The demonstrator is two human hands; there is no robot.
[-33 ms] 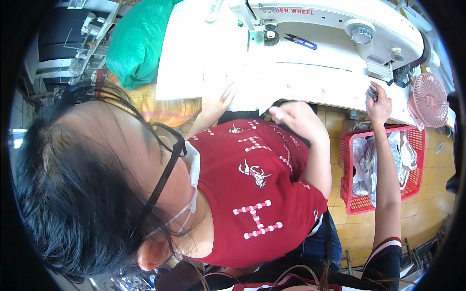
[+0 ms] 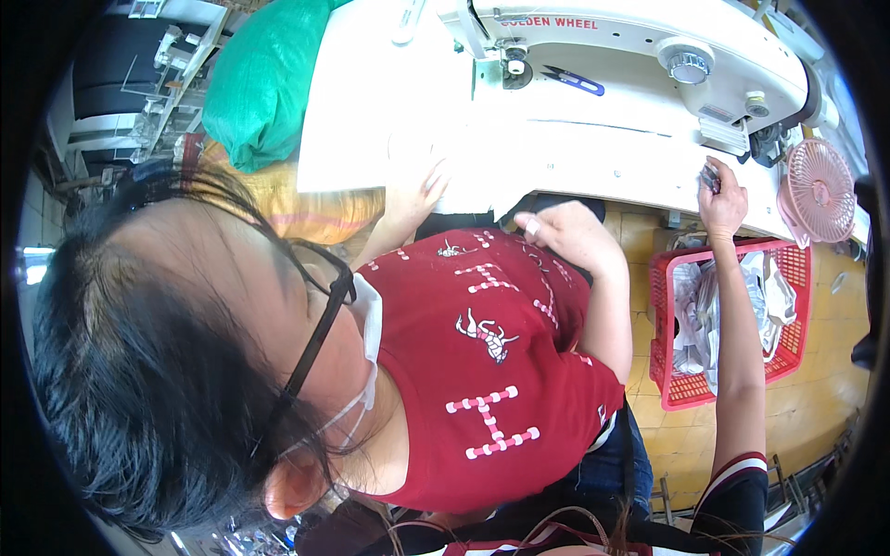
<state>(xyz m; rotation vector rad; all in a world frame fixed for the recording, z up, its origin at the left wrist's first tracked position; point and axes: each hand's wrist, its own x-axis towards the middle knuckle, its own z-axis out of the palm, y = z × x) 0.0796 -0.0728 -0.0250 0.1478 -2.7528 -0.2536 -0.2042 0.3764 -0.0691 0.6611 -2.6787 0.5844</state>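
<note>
My right hand (image 2: pixel 724 202) rests at the front edge of the white sewing table (image 2: pixel 640 182), right of the machine. Its fingers are closed round a small dark, shiny object (image 2: pixel 711 178) whose kind I cannot make out. My left hand is out of view. Beside me, a person in a red printed shirt (image 2: pixel 501 371) leans over the table. One of that person's hands (image 2: pixel 415 193) lies on overexposed white cloth; the other hand (image 2: pixel 575 233) is half curled just off the table edge. Blue thread snips (image 2: pixel 575 80) lie on the bed of the white sewing machine (image 2: pixel 630 42).
Under my right forearm, a red plastic basket (image 2: pixel 660 324) holds white cloth pieces (image 2: pixel 709 315). A pink fan (image 2: pixel 821 190) stands at the table's right end. Far left is a green sack (image 2: pixel 264 83) over a yellow bundle (image 2: pixel 320 208). Yellow tiles (image 2: pixel 667 445) cover the floor.
The other person's nearer hand has shifted slightly down and right, away from the table edge, and their head has dipped a little. My right hand has not visibly moved.
</note>
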